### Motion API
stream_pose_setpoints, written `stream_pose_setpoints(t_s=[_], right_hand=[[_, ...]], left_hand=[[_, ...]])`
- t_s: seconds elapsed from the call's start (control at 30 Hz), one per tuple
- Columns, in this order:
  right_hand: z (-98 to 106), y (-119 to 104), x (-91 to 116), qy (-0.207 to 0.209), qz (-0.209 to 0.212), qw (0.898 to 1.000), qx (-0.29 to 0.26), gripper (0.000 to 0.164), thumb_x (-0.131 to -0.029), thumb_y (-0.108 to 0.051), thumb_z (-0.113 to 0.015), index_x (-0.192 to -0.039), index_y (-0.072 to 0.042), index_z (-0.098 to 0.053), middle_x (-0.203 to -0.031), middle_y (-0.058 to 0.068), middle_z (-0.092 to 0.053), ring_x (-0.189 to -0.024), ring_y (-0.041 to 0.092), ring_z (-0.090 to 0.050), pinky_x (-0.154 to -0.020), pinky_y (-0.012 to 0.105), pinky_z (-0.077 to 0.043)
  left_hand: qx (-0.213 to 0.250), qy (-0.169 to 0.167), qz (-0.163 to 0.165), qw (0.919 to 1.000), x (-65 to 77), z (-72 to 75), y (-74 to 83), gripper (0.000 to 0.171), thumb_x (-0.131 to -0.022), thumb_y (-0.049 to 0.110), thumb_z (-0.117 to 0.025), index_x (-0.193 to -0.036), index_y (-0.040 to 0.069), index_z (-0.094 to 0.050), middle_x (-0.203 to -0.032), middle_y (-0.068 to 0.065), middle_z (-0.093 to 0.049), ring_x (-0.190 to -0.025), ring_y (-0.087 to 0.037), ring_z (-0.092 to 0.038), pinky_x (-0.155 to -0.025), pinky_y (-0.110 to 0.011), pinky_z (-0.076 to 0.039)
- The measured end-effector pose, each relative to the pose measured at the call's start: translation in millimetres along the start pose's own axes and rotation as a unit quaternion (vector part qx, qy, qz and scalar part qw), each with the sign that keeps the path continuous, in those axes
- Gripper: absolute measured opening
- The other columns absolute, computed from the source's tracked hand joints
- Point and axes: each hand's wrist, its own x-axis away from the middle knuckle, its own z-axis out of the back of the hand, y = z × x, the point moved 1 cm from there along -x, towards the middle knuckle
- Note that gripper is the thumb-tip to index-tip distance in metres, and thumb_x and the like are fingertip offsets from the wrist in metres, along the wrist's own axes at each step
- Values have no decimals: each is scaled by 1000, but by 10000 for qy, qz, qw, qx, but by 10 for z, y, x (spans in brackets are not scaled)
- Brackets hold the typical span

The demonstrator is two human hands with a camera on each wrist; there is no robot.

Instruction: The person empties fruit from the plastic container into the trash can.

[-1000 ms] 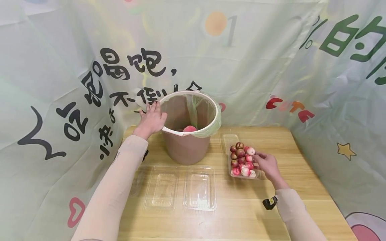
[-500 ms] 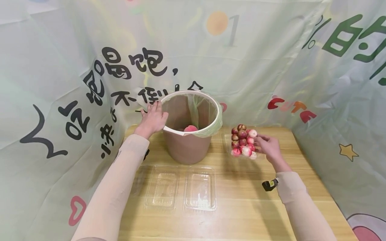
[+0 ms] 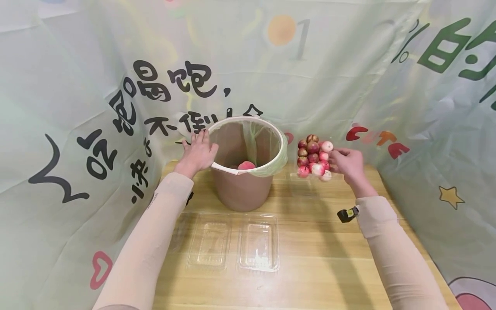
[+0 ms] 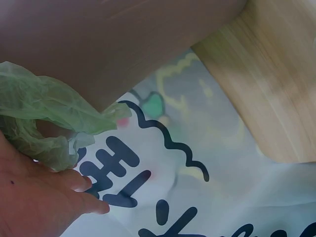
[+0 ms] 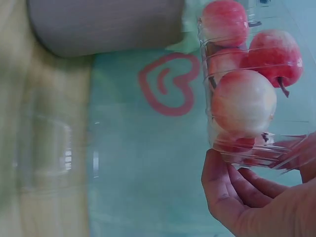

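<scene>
My right hand (image 3: 348, 163) grips the right side of a clear plastic box (image 5: 210, 113), which is raised off the table. Inside are small fruits, some dark red-brown (image 3: 312, 147) and some red-and-white, apple-like with a stem (image 5: 244, 101). At the left, my left hand (image 3: 198, 151) rests with extended fingers against the rim of a brownish-pink bin (image 3: 240, 189). A pale green bag (image 4: 54, 98) lines this bin and hangs over its edge. Within the bin, a pinkish-red round thing (image 3: 246, 165) shows; anything deeper is hidden.
Two clear plastic trays (image 3: 258, 243) lie on the wooden table (image 3: 310, 275) in front of the bin. Another clear tray (image 3: 302, 189) lies below the raised box. A printed pale cloth (image 3: 329, 64) surrounds the table at the back and sides.
My right hand has lifted the box of fruit upward and toward the back, uncovering the clear tray on the table. The left hand has stayed at the bin's rim.
</scene>
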Motion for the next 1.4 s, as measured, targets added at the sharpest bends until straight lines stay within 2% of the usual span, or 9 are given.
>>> stream_pose_setpoints(t_s=[0.23,0.47,0.6,0.83,0.97,1.03,1.2,1.3,1.4], right_hand=[[-56,-357,-85,54,187,9998,78,53,-102,-29,-59,-142,7,-61,-79,-16,-67,-69,-5,-68,-63,19,-61],[-176,-622,-128,42,289,9994,181,51,-101,-28,-59,-142,3,-63,-109,7,-70,-72,-5,-69,-67,18,-61],[-263,-737,-158,54,294,9995,104,50,-99,-24,-57,-142,2,-63,-112,10,-68,-71,-5,-68,-67,18,-61],[-424,-882,-202,51,427,9991,23,48,-97,-19,-58,-138,4,-67,-81,-6,-70,-66,-2,-69,-66,21,-62],[-525,-959,-226,83,490,9987,147,47,-96,-19,-58,-136,4,-68,-78,-7,-71,-64,-2,-69,-65,20,-62],[-579,-1000,-236,104,551,9983,161,45,-96,-18,-59,-134,4,-70,-84,-1,-72,-61,-2,-69,-64,20,-61],[-714,-1096,-260,181,723,9966,354,42,-95,-18,-59,-131,0,-73,-114,18,-75,-58,-3,-67,-61,17,-59],[-796,-1150,-271,355,930,9919,795,40,-94,-21,-59,-126,-5,-77,-121,19,-77,-66,-4,-64,-60,14,-54],[-874,-1200,-274,567,1147,9844,1204,37,-92,-24,-60,-119,-8,-81,-118,15,-79,-82,4,-63,-62,14,-48]], left_hand=[[-2,49,62,10000,1,-3,1,79,-112,53,-20,-168,-1,-10,-175,-26,-12,-161,-53,-4,-124,-77,-2],[-71,32,22,10000,3,1,7,81,-111,56,-16,-168,-1,-9,-175,-26,-11,-161,-53,-5,-125,-77,-2],[-58,51,17,10000,-3,4,11,80,-111,55,-19,-168,-1,-10,-175,-26,-12,-161,-53,-5,-124,-77,-2],[-62,44,7,10000,-3,9,24,79,-112,53,-21,-167,-2,-12,-175,-27,-14,-160,-54,-7,-124,-78,-2],[-70,57,5,10000,9,16,29,79,-112,52,-21,-167,-3,-12,-174,-27,-15,-160,-55,-9,-124,-78,-2],[-79,52,13,10000,13,18,29,79,-112,53,-20,-167,-2,-12,-175,-26,-14,-160,-54,-9,-124,-78,-2],[-57,30,25,10000,15,19,25,80,-111,54,-19,-168,-2,-12,-175,-26,-14,-161,-53,-8,-124,-77,-2],[-71,35,29,10000,21,20,23,80,-111,56,-17,-168,-1,-11,-175,-26,-14,-161,-53,-8,-125,-77,-2],[-68,39,34,10000,30,20,22,81,-111,57,-16,-168,-1,-11,-175,-25,-14,-161,-52,-9,-125,-77,-3]])
